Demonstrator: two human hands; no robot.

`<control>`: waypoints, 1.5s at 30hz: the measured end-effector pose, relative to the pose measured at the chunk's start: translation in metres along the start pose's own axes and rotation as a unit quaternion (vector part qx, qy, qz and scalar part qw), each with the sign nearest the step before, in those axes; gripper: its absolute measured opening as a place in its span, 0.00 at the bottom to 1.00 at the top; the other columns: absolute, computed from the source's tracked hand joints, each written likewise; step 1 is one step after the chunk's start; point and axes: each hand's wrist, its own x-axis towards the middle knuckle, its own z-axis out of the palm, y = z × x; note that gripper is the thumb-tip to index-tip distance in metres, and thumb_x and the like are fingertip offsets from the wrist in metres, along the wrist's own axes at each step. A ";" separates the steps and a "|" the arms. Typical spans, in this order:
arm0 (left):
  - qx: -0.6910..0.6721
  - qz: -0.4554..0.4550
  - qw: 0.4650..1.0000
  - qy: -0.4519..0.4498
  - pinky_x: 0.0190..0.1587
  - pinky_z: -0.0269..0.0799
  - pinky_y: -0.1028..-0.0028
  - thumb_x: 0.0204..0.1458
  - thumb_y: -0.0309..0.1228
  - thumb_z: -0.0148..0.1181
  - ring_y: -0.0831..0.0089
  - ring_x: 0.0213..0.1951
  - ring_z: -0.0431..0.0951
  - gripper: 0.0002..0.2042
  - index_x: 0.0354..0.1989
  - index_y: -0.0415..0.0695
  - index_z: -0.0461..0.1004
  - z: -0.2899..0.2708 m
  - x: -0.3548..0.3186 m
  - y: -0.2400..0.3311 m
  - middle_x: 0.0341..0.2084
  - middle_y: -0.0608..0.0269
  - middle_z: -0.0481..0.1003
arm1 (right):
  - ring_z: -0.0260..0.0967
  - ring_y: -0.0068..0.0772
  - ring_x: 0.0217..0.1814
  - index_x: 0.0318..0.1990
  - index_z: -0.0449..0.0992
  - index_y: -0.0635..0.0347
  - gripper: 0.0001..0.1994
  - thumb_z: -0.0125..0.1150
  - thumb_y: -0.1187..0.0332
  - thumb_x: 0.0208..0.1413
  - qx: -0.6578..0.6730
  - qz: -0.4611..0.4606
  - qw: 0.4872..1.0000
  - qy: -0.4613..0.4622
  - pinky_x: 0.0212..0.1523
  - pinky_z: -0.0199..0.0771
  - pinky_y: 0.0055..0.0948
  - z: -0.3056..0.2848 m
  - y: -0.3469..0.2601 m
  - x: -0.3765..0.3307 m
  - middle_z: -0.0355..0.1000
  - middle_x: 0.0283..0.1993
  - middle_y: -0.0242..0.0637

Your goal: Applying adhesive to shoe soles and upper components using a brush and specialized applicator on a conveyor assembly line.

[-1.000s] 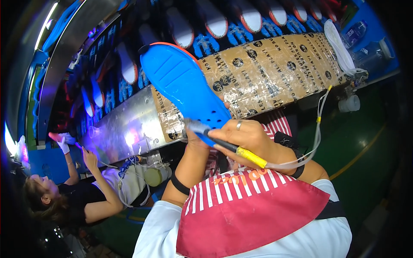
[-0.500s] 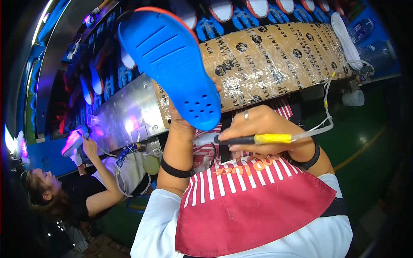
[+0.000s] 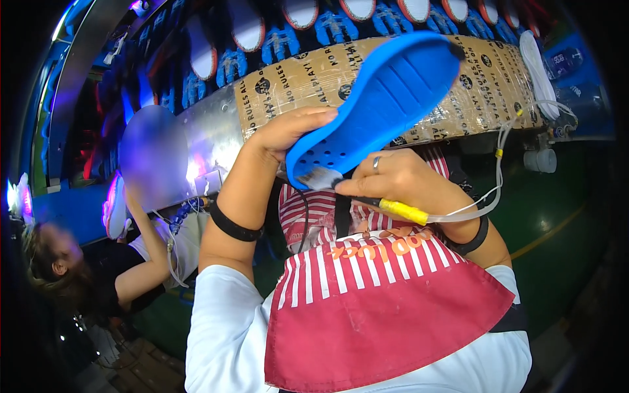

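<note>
Holding the blue shoe sole (image 3: 386, 98) by one edge, the left grip (image 3: 293, 131) has it slanted, partly overlapping the cardboard-covered surface (image 3: 498, 98) in view, while the right grip (image 3: 402, 175) is closed around a black-and-yellow brush (image 3: 405, 211), pale bristles (image 3: 319, 177) at the sole's holed end (image 3: 318, 157)

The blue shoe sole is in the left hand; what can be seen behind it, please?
Brown cardboard shows on both sides of the blue shoe sole. The stretch directly behind it is covered, as are some fingers of the left hand.
</note>
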 end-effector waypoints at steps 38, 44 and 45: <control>-0.175 0.122 0.952 0.220 0.49 0.70 0.62 0.58 0.40 0.44 0.63 0.46 0.73 0.19 0.50 0.38 0.66 -0.037 -0.020 -0.029 0.46 0.50 0.70 | 0.71 0.36 0.27 0.37 0.77 0.60 0.12 0.66 0.73 0.41 0.005 0.064 0.996 0.058 0.30 0.70 0.26 -0.033 0.003 -0.005 0.74 0.28 0.40; -0.352 0.284 0.891 0.037 0.55 0.50 0.37 0.54 0.55 0.39 0.45 0.59 0.55 0.31 0.62 0.48 0.52 -0.021 -0.032 -0.034 0.57 0.46 0.57 | 0.72 0.31 0.30 0.39 0.77 0.62 0.13 0.65 0.74 0.42 0.060 0.117 0.982 0.137 0.30 0.69 0.23 -0.037 0.003 -0.012 0.75 0.31 0.41; -0.372 0.254 0.893 -0.001 0.54 0.50 0.34 0.53 0.57 0.39 0.42 0.59 0.54 0.34 0.64 0.49 0.48 -0.019 -0.033 -0.036 0.58 0.45 0.56 | 0.72 0.30 0.30 0.39 0.76 0.63 0.13 0.65 0.74 0.42 0.073 0.137 0.976 0.151 0.30 0.68 0.22 -0.035 0.005 -0.015 0.75 0.31 0.42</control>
